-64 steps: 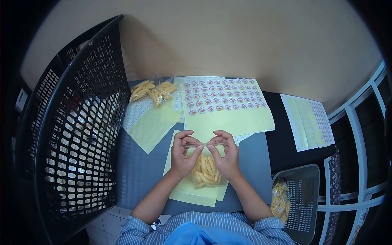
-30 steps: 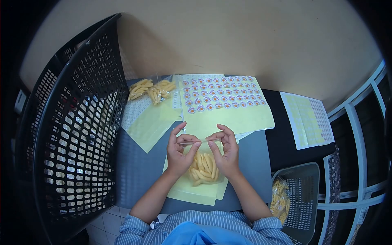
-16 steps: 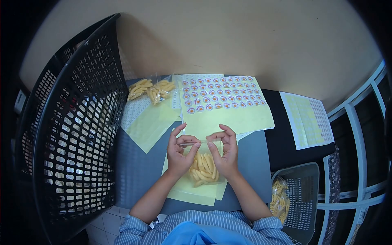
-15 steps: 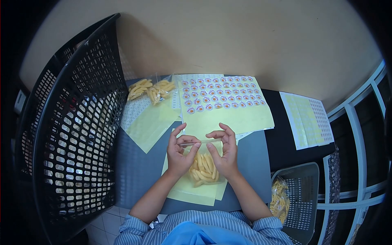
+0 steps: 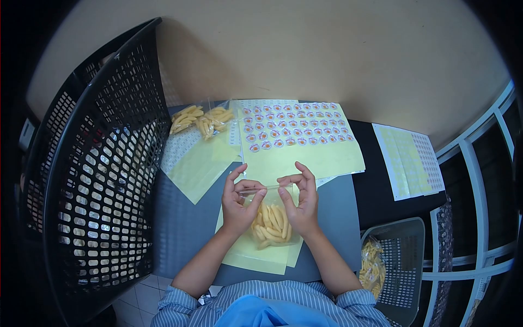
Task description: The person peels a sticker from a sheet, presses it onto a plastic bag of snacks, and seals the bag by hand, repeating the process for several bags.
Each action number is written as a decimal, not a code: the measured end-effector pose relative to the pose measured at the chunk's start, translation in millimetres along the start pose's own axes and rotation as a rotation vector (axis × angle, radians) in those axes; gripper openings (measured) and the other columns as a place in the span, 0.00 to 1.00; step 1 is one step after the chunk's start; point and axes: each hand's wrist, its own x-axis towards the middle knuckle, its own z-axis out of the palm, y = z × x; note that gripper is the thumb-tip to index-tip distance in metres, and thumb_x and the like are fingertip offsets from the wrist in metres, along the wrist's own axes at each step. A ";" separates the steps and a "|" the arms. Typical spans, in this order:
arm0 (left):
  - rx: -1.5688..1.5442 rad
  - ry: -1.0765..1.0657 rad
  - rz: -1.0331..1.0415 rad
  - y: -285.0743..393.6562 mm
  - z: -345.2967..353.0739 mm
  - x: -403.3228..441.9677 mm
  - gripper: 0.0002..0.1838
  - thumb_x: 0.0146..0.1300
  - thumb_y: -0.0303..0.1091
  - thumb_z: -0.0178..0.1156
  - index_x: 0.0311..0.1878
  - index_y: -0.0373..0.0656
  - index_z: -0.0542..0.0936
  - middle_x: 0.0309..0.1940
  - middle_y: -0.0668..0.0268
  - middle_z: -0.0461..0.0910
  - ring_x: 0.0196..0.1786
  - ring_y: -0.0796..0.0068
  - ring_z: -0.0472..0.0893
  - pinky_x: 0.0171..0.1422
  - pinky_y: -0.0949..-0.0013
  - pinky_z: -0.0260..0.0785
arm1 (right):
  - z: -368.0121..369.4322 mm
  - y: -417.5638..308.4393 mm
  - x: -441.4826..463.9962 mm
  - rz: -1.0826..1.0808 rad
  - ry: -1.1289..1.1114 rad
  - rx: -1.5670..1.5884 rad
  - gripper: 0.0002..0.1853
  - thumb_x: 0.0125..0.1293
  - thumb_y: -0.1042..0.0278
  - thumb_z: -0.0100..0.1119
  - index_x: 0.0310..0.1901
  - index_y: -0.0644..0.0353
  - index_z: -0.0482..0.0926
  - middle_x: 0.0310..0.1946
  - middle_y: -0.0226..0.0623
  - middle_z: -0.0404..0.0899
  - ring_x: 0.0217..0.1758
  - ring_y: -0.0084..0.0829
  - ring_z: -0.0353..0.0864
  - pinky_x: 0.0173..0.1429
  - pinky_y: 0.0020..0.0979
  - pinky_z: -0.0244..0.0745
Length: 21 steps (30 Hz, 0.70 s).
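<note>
A clear plastic bag (image 5: 272,223) of pale yellow, finger-shaped snack sticks lies on yellow sheets (image 5: 256,262) in front of me. My left hand (image 5: 241,204) pinches the left part of its top edge between thumb and index finger. On the other side my right hand (image 5: 300,203) pinches the same edge, thumb towards me. The top of the bag is drawn level between the two hands, and the sticks rest in its lower part. Beyond my fingers is a sheet of round stickers (image 5: 297,128), its near part bare yellow backing.
Several filled bags (image 5: 210,121) lie at the back left of the grey table (image 5: 335,218). A tall black basket (image 5: 103,180) stands at the left. At the lower right a grey basket (image 5: 406,261) holds more bagged sticks. Another sticker sheet (image 5: 408,158) lies on a black surface.
My hands have shifted very slightly, the right fingers spreading a little outward along the bag's top edge. Both still pinch it.
</note>
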 end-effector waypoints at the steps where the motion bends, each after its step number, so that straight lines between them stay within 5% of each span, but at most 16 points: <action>1: -0.001 0.005 -0.009 -0.2 -0.2 0.3 0.31 0.53 0.20 0.59 0.59 0.37 0.57 0.32 0.63 0.77 0.40 0.77 0.78 0.49 0.73 0.69 | -1.2 0.8 -0.3 0.000 0.000 0.000 0.26 0.55 0.83 0.54 0.56 0.68 0.58 0.31 0.35 0.74 0.42 0.24 0.74 0.54 0.27 0.64; 21: -0.020 0.022 0.049 2.2 1.4 2.4 0.33 0.54 0.19 0.57 0.61 0.38 0.54 0.31 0.66 0.75 0.37 0.81 0.76 0.46 0.77 0.68 | -4.3 0.4 0.0 0.120 0.113 0.100 0.18 0.57 0.80 0.54 0.48 0.67 0.61 0.31 0.36 0.77 0.39 0.22 0.75 0.54 0.26 0.63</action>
